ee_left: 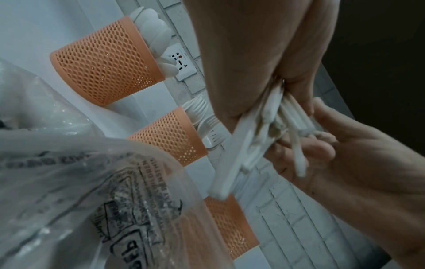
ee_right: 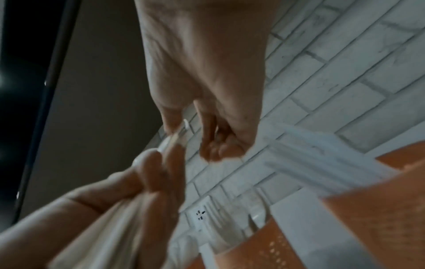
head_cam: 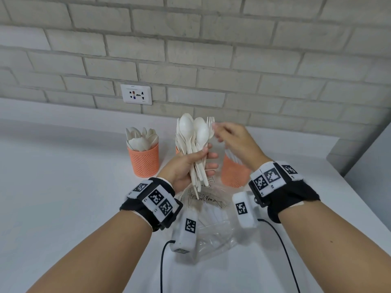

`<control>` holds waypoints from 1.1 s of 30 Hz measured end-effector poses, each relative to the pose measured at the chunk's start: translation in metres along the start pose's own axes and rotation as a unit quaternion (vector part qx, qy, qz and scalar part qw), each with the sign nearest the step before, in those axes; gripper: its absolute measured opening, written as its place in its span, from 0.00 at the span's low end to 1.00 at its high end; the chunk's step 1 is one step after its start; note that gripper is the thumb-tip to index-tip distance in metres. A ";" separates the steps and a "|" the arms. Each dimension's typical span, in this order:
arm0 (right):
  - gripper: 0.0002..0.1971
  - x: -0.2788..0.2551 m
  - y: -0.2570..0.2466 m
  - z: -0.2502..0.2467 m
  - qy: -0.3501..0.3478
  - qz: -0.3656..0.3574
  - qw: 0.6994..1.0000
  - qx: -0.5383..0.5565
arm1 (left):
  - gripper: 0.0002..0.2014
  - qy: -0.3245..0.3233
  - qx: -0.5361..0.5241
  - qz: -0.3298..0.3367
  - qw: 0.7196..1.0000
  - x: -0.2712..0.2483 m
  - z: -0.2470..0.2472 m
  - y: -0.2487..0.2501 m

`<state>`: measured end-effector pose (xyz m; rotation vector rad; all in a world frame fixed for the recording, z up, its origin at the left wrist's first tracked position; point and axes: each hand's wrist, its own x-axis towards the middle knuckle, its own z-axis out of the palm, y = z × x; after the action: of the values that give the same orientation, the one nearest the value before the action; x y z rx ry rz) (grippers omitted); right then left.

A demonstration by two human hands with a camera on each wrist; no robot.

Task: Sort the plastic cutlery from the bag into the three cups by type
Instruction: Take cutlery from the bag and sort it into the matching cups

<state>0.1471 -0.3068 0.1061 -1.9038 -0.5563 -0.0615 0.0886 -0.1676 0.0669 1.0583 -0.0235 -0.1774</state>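
My left hand [head_cam: 206, 160] grips an upright bundle of white plastic spoons and forks [head_cam: 195, 144] above the bag; the bundle's handles [ee_left: 250, 145] show in the left wrist view. My right hand [head_cam: 216, 131] pinches the head of one fork [head_cam: 210, 123] at the top right of that bundle. Three orange mesh cups stand in a row by the wall. The left cup [head_cam: 145, 160] holds spoons and the middle cup [ee_left: 170, 136] holds forks. In the head view the bundle mostly hides the middle cup. The right cup [head_cam: 233, 175], under my right wrist, holds white handles.
The clear printed plastic bag [head_cam: 213, 218] lies on the white table [head_cam: 63, 197] between my wrists, with more white cutlery inside. A brick wall with a white socket [head_cam: 136, 94] runs behind the cups. The table's right edge is near the right cup.
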 end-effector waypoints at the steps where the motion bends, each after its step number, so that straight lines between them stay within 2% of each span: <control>1: 0.14 -0.001 -0.001 0.005 -0.050 0.036 0.998 0.005 | 0.07 0.005 -0.001 0.004 1.000 0.000 0.001 0.001; 3: 0.18 -0.003 -0.001 0.014 -0.087 0.099 0.990 0.053 | 0.07 0.014 -0.004 0.006 1.000 -0.001 0.002 0.001; 6: 0.17 -0.008 -0.003 0.023 -0.059 0.146 0.975 0.156 | 0.08 0.047 -0.014 0.010 0.999 -0.002 0.002 0.001; 8: 0.17 -0.010 -0.008 0.028 -0.023 0.143 0.973 0.181 | 0.08 0.080 -0.018 0.025 0.996 -0.001 0.000 0.001; 10: 0.18 -0.010 -0.016 0.032 0.046 0.115 0.974 0.190 | 0.06 0.118 -0.015 0.049 0.992 -0.001 -0.003 0.002; 12: 0.16 -0.010 -0.025 0.033 0.107 0.078 0.970 0.206 | 0.10 0.137 0.005 0.071 0.988 -0.002 -0.006 0.004; 14: 0.12 -0.010 -0.031 0.034 0.108 0.037 0.977 0.180 | 0.12 0.140 0.047 0.088 0.985 -0.006 -0.009 0.003; 16: 0.07 -0.012 -0.037 0.041 0.075 0.007 0.988 0.133 | 0.12 0.149 0.118 0.105 0.976 -0.009 -0.011 0.002; 20: 0.04 -0.012 -0.046 0.058 0.055 -0.010 0.996 0.073 | 0.04 0.153 0.251 0.142 0.945 -0.009 -0.011 0.001; 21: 0.02 -0.012 -0.047 0.061 0.056 -0.009 0.996 0.062 | 0.08 0.150 0.276 0.161 0.936 -0.009 -0.010 0.001; 24: 0.05 -0.013 -0.048 0.068 0.079 0.002 0.996 0.034 | 0.19 0.164 0.326 0.194 0.910 -0.009 -0.017 -0.004; 29: 0.14 -0.014 -0.048 0.078 0.106 0.029 0.994 0.016 | 0.14 0.215 0.397 0.244 0.858 -0.011 -0.026 -0.007; 31: 0.12 -0.016 -0.048 0.082 0.119 0.021 0.993 0.013 | 0.15 0.220 0.398 0.253 0.854 -0.012 -0.027 -0.007; 33: 0.10 -0.017 -0.048 0.087 0.125 0.025 0.992 0.017 | 0.16 0.212 0.393 0.242 0.861 -0.013 -0.028 -0.006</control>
<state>0.0935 -0.2216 0.1081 -1.8421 -0.3369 -0.2519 0.0783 -0.1448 0.0486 1.8526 0.0399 0.5797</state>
